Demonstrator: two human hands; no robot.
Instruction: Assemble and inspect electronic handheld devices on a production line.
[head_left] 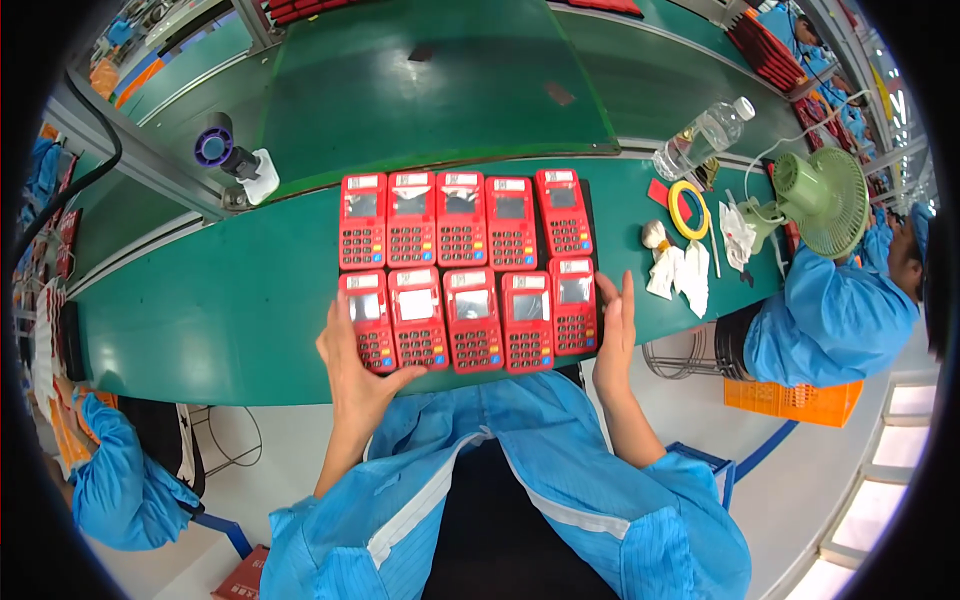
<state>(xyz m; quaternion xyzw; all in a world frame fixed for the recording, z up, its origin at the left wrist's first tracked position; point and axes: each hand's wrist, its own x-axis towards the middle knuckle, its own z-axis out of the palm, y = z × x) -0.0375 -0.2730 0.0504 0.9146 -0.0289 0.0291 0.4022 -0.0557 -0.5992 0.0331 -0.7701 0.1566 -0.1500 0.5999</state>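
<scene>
Jacket (670,545): blue, worn open, nearest of all, at the near side of the green table (220,330).
Left hand (352,375): spread wide, fingers along the left end of the near row, thumb out by its near edge; no single terminal (472,316) is gripped.
Right hand (614,345): loosely open beside the near row's right end, gripping nothing (whether its fingers touch the last terminal, I cannot tell).
Terminals: ten, red, lying face up, five in a near row and five in a far row, the far row's right one set slightly askew.
Casings (412,220): probably stiff plastic, modest in weight, smooth enough to slip; best taken by the long sides, finger and thumb across the keypad (526,345) half.
Screens (417,304): likely the fragile part, easily scratched, so pressure belongs elsewhere.
Gaps: mostly narrow, leaving fingertips little room; the outer sides look easiest to reach.
Right side: tape (705,212), tissues (692,277), bottle (700,140) and fan (835,200), all apart from the terminals.
</scene>
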